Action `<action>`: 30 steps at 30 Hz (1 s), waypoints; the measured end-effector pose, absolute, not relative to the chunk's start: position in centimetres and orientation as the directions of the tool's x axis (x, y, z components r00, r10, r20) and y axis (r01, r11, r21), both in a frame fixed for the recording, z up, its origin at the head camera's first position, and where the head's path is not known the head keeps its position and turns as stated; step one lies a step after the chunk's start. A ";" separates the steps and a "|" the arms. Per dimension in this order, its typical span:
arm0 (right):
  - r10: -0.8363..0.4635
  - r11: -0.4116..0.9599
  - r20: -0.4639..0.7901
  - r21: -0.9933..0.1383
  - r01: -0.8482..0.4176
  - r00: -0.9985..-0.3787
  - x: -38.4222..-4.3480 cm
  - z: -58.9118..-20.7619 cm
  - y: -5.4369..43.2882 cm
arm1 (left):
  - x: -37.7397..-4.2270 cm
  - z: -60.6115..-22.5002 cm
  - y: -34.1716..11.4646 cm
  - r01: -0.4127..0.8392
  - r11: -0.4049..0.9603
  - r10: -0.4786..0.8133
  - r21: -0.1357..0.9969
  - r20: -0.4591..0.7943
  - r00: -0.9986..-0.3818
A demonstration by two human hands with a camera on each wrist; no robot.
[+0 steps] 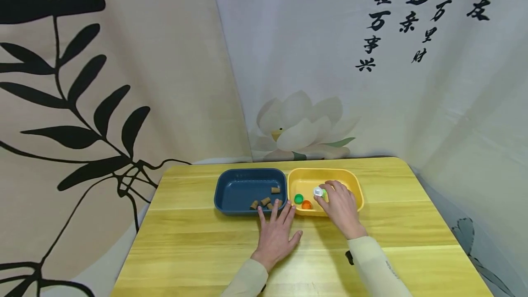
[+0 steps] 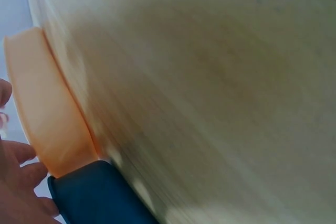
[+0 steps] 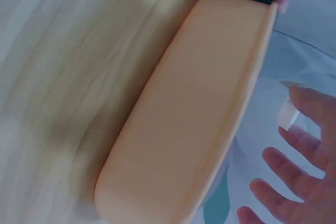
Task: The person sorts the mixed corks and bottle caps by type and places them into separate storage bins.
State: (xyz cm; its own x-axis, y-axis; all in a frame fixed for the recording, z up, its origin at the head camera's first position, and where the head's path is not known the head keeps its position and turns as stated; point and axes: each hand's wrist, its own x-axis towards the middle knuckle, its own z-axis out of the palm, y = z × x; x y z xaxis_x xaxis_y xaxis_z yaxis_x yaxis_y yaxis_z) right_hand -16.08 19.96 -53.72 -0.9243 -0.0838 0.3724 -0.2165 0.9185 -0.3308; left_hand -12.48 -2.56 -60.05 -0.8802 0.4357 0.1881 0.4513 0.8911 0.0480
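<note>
In the head view my right hand (image 1: 342, 205) is over the yellow tray (image 1: 358, 198), pinching a small white cap-like piece (image 1: 317, 191) with dark print on it. The right wrist view shows this white piece (image 3: 288, 114) between thumb and index finger, the other fingers spread. Beneath the hand lie a green cap (image 1: 299, 198) and an orange cap (image 1: 306, 205); a bit of light green shows beside the fingers. My left hand (image 1: 275, 238) has its fingers spread, with fingertips at the near rim of the blue tray (image 1: 235, 191). Several corks (image 1: 265, 201) lie inside that tray.
Both trays stand side by side near the back edge of the wooden table (image 1: 185, 242). Behind them hangs a printed curtain (image 1: 173, 81) with leaves, a lotus and writing.
</note>
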 end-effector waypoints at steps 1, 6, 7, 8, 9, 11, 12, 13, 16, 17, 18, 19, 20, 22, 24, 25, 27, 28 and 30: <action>-0.080 0.922 0.353 -0.329 -0.204 -0.932 -16.4 -53.8 19.9 | -12.5 -60.0 -2.6 0.452 0.891 0.436 0.049 0.190 -0.880; -0.072 0.934 0.246 -0.322 -0.151 -0.967 -18.0 -54.3 19.7 | -12.5 -60.0 -2.5 0.458 0.887 0.440 0.057 0.198 -0.876; -0.073 0.936 0.226 -0.321 -0.145 -0.971 -18.3 -54.4 19.7 | -12.5 -60.0 -2.5 0.459 0.887 0.441 0.059 0.193 -0.877; -0.075 0.937 0.208 -0.319 -0.140 -0.975 -18.5 -54.6 19.7 | -12.5 -60.0 -2.5 0.459 0.887 0.441 0.060 0.187 -0.878; -0.075 0.939 0.191 -0.317 -0.134 -0.979 -18.7 -54.7 19.6 | -12.5 -60.0 -2.5 0.458 0.887 0.442 0.060 0.180 -0.879; -0.073 0.941 0.160 -0.317 -0.121 -0.984 -19.0 -54.9 19.6 | -12.5 -59.9 -2.5 0.457 0.887 0.442 0.058 0.175 -0.880; -0.072 0.943 0.151 -0.313 -0.116 -0.986 -19.2 -55.0 19.5 | -12.5 -59.9 -2.5 0.457 0.888 0.442 0.059 0.170 -0.881; -0.071 0.945 0.142 -0.308 -0.112 -0.987 -19.3 -55.1 19.5 | -12.5 -59.9 -2.5 0.457 0.888 0.442 0.057 0.170 -0.881; -0.059 0.950 0.105 -0.301 -0.088 -0.993 -19.7 -55.4 19.4 | -12.6 -60.0 -2.4 0.458 0.888 0.443 0.049 0.175 -0.879; -0.056 0.952 0.090 -0.295 -0.080 -0.994 -19.8 -55.5 19.3 | -12.6 -60.0 -2.4 0.457 0.888 0.443 0.047 0.175 -0.879; -0.051 0.954 0.075 -0.292 -0.071 -0.996 -19.9 -55.6 19.3 | -12.6 -60.0 -2.4 0.456 0.889 0.443 0.049 0.168 -0.881; -0.043 0.955 0.057 -0.292 -0.058 -0.997 -20.0 -55.6 19.3 | -12.6 -60.0 -2.3 0.457 0.888 0.444 0.048 0.168 -0.880; -0.035 0.955 0.043 -0.292 -0.047 -0.998 -20.0 -55.7 19.3 | -12.6 -60.0 -2.3 0.458 0.888 0.445 0.049 0.166 -0.880; -0.025 0.955 0.027 -0.295 -0.032 -0.999 -20.0 -55.8 19.3 | -12.6 -60.0 -2.3 0.460 0.887 0.447 0.051 0.163 -0.880; -0.024 0.954 0.032 -0.297 -0.032 -0.999 -19.9 -55.8 19.3 | -12.7 -60.0 -2.3 0.461 0.886 0.448 0.047 0.166 -0.879; -0.026 0.953 0.043 -0.300 -0.038 -0.999 -19.8 -55.8 19.3 | -12.7 -60.0 -2.3 0.462 0.886 0.449 0.043 0.173 -0.877; -0.038 0.951 0.079 -0.302 -0.060 -0.996 -19.4 -55.8 19.3 | -12.7 -60.0 -2.5 0.462 0.886 0.448 0.036 0.185 -0.875; -0.045 0.951 0.101 -0.299 -0.073 -0.994 -19.2 -55.8 19.3 | -12.7 -59.9 -2.6 0.462 0.887 0.448 0.032 0.192 -0.873; -0.054 0.948 0.153 -0.302 -0.098 -0.987 -18.6 -55.8 19.3 | -12.8 -60.0 -2.7 0.462 0.886 0.447 0.030 0.203 -0.871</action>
